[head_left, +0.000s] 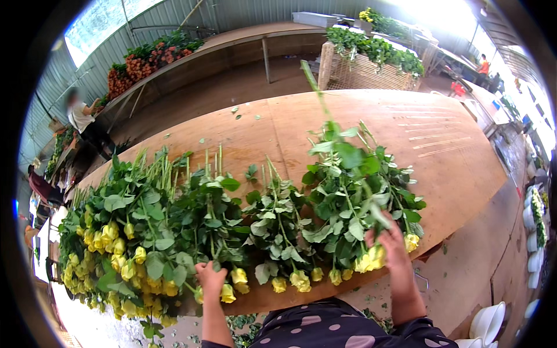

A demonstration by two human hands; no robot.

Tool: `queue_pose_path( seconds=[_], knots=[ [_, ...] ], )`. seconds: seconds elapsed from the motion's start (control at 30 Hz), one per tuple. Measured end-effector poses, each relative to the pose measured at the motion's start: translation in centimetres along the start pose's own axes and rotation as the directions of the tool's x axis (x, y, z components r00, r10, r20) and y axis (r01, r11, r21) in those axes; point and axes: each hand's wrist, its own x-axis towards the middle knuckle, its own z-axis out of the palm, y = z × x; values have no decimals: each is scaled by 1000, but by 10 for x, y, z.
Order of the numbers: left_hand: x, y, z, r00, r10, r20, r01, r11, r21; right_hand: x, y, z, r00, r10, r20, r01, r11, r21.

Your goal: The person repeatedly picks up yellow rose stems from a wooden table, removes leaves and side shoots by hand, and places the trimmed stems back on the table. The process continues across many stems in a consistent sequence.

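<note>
The right hand (391, 242) is mostly closed, its fingers curled round a long-stemmed yellow rose (349, 155) near the bloom end; the stem slants up and away over the bench (464, 185), above another leafy cluster (400, 191). The left hand (212, 277) is partly curled, fingertips against leaves and stems of a neighbouring cluster (212, 211), blooms just beside it; whether it grips one, I cannot tell. A large rose heap (116, 238) lies farther left.
</note>
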Motion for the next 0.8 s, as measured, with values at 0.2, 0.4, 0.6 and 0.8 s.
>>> queue_pose_path(
  seconds=[0.2, 0.4, 0.6, 0.8],
  knots=[
    [5, -13, -19, 979, 192, 73, -133, 863, -487, 21, -3, -152, 955, 248, -161, -296, 774, -561],
    [-23, 17, -32, 979, 203, 28, -196, 965, -176, 34, 1, -111, 837, 247, -488, -451, -194, -872],
    [-31, 19, -1, 880, 149, 451, 352, 432, -830, 51, 58, -110, 982, -92, -166, -186, -639, -746],
    [-44, -19, 21, 681, 321, 658, 732, -282, -620, 77, 94, -174, 909, -28, -417, -366, -531, -764]
  ],
)
